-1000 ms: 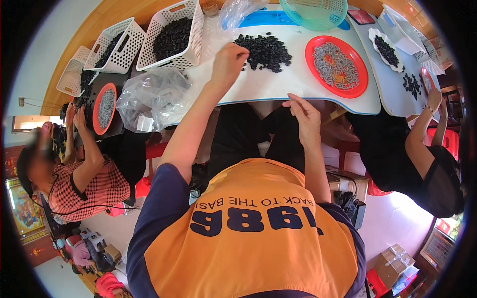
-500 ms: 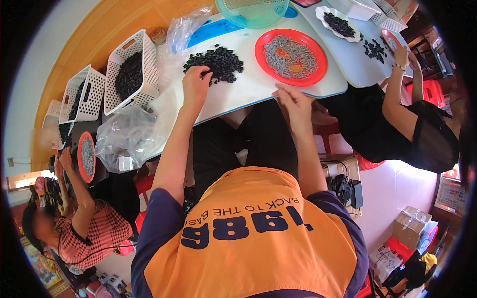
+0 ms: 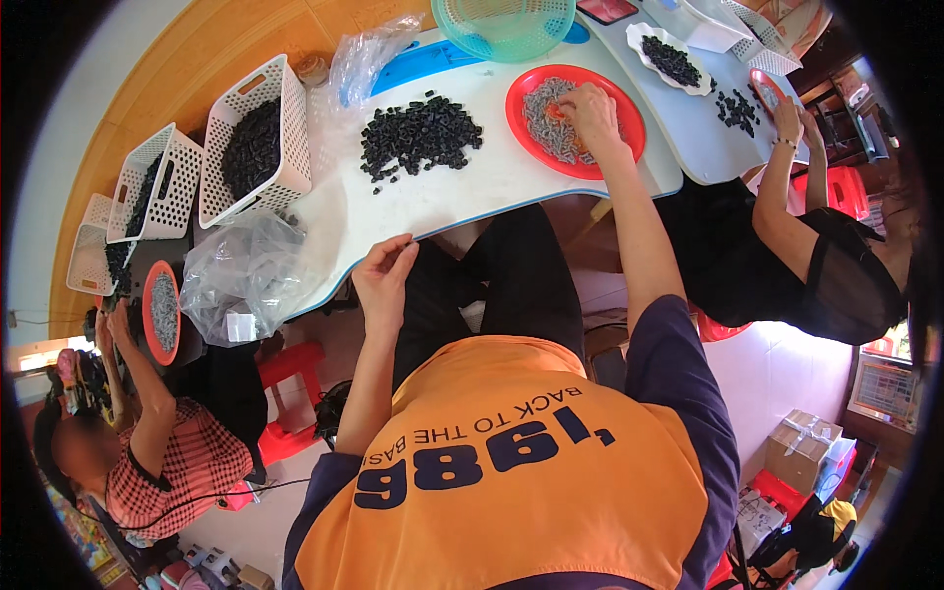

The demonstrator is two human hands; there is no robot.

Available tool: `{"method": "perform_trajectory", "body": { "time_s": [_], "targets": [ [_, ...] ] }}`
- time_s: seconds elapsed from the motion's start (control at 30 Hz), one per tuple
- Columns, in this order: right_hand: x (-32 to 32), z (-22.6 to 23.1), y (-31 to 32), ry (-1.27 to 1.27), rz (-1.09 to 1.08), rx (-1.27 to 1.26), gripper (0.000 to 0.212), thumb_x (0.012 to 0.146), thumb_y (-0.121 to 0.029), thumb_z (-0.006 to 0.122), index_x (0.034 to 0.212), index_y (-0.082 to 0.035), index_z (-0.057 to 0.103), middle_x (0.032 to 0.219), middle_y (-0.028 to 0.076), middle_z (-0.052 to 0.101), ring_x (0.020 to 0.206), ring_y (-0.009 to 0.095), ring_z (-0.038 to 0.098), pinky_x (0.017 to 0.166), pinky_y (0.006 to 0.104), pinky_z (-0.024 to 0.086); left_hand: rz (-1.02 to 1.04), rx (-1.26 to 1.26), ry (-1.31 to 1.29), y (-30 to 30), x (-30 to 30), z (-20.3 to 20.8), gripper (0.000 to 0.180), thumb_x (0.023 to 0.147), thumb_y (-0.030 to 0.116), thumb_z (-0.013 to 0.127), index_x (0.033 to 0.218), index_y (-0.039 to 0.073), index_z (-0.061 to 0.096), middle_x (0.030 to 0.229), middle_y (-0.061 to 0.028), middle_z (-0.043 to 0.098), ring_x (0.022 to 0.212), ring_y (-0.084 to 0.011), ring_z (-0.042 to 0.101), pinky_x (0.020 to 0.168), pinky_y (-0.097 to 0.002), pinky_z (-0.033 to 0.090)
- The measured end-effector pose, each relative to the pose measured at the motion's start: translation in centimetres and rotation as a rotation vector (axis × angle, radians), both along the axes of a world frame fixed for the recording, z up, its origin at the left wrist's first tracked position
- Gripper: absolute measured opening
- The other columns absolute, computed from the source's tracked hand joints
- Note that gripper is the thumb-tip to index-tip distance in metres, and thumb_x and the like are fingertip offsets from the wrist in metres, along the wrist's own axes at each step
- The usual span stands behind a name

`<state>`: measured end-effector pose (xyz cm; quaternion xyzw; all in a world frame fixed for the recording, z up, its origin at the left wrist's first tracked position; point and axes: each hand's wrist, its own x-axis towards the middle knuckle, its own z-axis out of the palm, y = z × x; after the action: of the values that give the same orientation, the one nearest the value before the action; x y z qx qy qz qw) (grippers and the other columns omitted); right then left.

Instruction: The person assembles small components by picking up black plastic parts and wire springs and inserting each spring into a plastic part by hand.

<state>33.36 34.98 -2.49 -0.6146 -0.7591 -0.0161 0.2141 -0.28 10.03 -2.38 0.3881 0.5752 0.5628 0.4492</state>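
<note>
My left hand (image 3: 383,283) is at the table's near edge, its thumb and fingers pinched together; what they hold is too small to make out. Beyond it, a pile of small black pieces (image 3: 418,136) lies on the white table (image 3: 433,202). To the right, my right hand (image 3: 593,123) reaches over a round red plate (image 3: 636,133) of small grey screw-like pieces (image 3: 551,133). Its fingers are drawn together and dip among those pieces, so whatever is between them is hidden. An orange-red patch of the plate's bottom shows near the fingertips.
White perforated baskets (image 3: 293,147) of black pieces line the left, by a crumpled clear bag (image 3: 241,275). A green colander (image 3: 501,29) stands at the back. Co-workers sit left (image 3: 182,462) and right (image 3: 787,236), with a white dish (image 3: 639,39) of black pieces near the right one.
My left hand has drawn back from the black pile to the table's near edge. My right hand has moved from beside the red plate to over it, into the grey pieces.
</note>
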Motion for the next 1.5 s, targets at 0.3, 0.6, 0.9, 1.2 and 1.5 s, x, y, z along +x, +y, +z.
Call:
{"method": "perform_trajectory", "body": {
  "time_s": [0.3,0.6,0.9,1.2,1.5],
  "targets": [
    [-1.3,-0.5,1.4,-0.092,0.078,0.015,0.017,0.083,-0.021,0.068,0.095,-0.011,0.076,0.095,0.013,0.066,0.094,0.031,0.063,0.082,0.0433,0.049,0.015,-0.044,-0.194,-1.1,-1.1,-0.8,0.017,0.087,-0.002,0.068,0.105,-0.003,0.069,0.099,-0.0083,0.07,0.086,-0.0131,0.065,0.08,-0.0242,0.053],
    [-5.5,4.1,-6.8,1.286,0.165,-0.363,0.019,0.09,-0.016,0.066,0.102,-0.003,0.073,0.1,0.009,0.07,0.094,0.015,0.064,0.087,0.0283,0.047,-0.088,-0.045,-0.775,0.0,-0.8,2.9,0.023,0.091,-0.001,0.062,0.114,-0.005,0.062,0.109,-0.0179,0.067,0.099,-0.0229,0.067,0.089,-0.0307,0.056],
    [-19.3,8.2,-21.8,0.923,0.494,-0.233,0.013,0.088,-0.009,0.068,0.098,-0.004,0.074,0.09,0.005,0.066,0.085,0.012,0.062,0.074,0.0244,0.048,-0.105,0.009,-1.034,-2.8,-2.4,4.7,0.019,0.089,-0.004,0.063,0.108,-0.003,0.065,0.101,-0.0155,0.068,0.099,-0.0259,0.069,0.081,-0.0299,0.061],
    [-20.8,8.2,-22.8,0.895,0.493,-0.256,0.012,0.087,-0.011,0.069,0.097,-0.006,0.075,0.091,0.006,0.065,0.08,0.013,0.063,0.067,0.0254,0.049,-0.055,0.079,-0.907,-3.6,-2.5,4.3,0.019,0.09,-0.004,0.063,0.108,-0.004,0.065,0.1,-0.0158,0.069,0.094,-0.0256,0.07,0.083,-0.0313,0.06],
    [-21.5,8.0,-23.9,0.933,0.503,-0.335,0.012,0.088,-0.006,0.068,0.098,-0.004,0.074,0.091,0.004,0.063,0.083,0.011,0.059,0.074,0.0228,0.045,-0.048,0.174,-0.769,-4.4,-3.5,5.0,0.025,0.088,-0.007,0.063,0.113,-0.004,0.063,0.103,-0.0136,0.068,0.096,-0.0214,0.067,0.088,-0.0313,0.057]
  ]
}}
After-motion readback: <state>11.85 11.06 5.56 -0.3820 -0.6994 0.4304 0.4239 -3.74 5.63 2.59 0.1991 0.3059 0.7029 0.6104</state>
